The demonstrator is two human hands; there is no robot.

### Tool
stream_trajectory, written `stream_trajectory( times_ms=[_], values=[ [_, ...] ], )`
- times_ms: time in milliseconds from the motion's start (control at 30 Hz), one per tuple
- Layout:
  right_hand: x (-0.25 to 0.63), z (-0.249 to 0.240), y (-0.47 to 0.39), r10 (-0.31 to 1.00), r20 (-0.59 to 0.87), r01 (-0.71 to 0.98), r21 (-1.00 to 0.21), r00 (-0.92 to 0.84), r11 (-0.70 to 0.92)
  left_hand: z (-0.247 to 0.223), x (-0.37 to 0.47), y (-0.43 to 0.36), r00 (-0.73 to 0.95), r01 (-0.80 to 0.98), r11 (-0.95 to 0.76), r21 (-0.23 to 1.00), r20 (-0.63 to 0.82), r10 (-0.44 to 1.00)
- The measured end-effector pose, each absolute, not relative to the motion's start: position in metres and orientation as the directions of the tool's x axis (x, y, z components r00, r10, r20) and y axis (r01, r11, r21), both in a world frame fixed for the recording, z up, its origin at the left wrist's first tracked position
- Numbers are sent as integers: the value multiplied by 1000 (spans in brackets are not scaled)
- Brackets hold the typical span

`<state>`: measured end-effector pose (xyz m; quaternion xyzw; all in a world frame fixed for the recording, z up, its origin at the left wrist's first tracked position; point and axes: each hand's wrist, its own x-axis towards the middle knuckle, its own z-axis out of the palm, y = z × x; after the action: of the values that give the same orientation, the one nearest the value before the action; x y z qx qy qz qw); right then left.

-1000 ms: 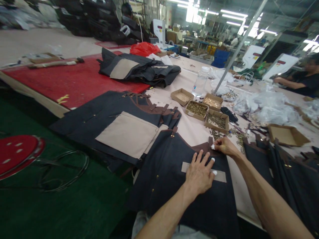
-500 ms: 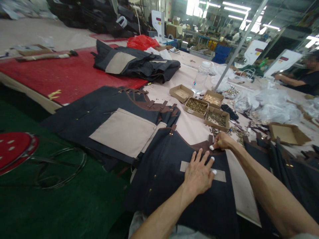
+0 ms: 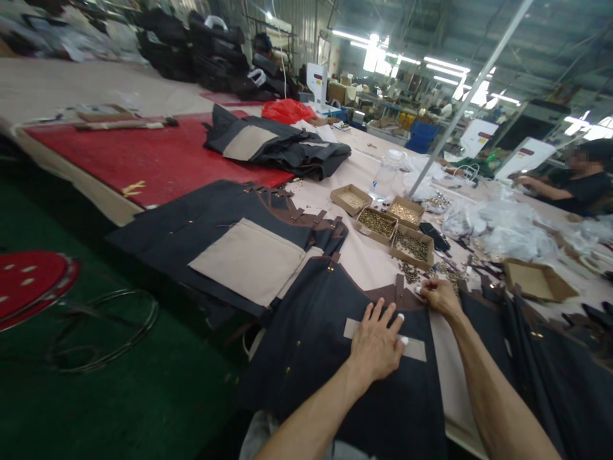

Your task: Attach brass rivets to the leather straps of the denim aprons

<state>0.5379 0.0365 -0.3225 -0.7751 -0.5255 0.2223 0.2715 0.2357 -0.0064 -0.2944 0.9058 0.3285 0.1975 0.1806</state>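
Observation:
A dark apron (image 3: 330,358) with brown trim lies across the table edge in front of me. My left hand (image 3: 378,342) rests flat on it with fingers spread, over a beige strip (image 3: 414,349). Near the apron's upper right corner, my right hand (image 3: 440,297) has its fingers pinched together; whatever is between them is too small to make out. White covers wrap some fingertips. A brown tab (image 3: 399,289) stands up from the trim between my hands. Just beyond are cardboard trays of small metal pieces (image 3: 412,248).
More dark aprons with a beige pocket (image 3: 253,262) lie left, others (image 3: 550,358) right. A clear bottle (image 3: 385,176) stands behind the trays beside a slanted metal pole (image 3: 469,99). A red stool (image 3: 33,284) is at far left. A person (image 3: 575,182) sits at far right.
My right hand has moved right, away from the brown tab to the apron's corner. My left hand stays flat on the cloth. The camera view has tilted up slightly.

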Motion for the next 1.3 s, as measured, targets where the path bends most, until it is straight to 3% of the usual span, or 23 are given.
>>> stream_trajectory(
  times_ms=[167, 433, 700, 833, 1033, 1300],
  values=[
    [535, -322, 56, 928, 31, 761, -582, 372, -285, -293, 236, -7, 705, 520, -718, 463, 243, 667],
    [542, -320, 69, 982, -26, 875, -451, 187, -178, -292, 236, -9, 700, 537, -716, 447, 237, 673],
    [532, -312, 63, 993, -15, 902, -415, 119, -115, -290, 236, -10, 712, 537, -724, 432, 228, 664],
    [517, -300, 52, 996, 44, 876, -480, 74, -44, -290, 235, -10, 710, 531, -724, 441, 236, 664],
    [487, -291, 43, 996, -69, 828, -560, -51, 4, -291, 237, -10, 705, 535, -721, 441, 238, 668],
    [489, -296, 47, 992, -91, 835, -549, -91, 26, -292, 236, -8, 710, 527, -718, 453, 230, 666]
  ],
)
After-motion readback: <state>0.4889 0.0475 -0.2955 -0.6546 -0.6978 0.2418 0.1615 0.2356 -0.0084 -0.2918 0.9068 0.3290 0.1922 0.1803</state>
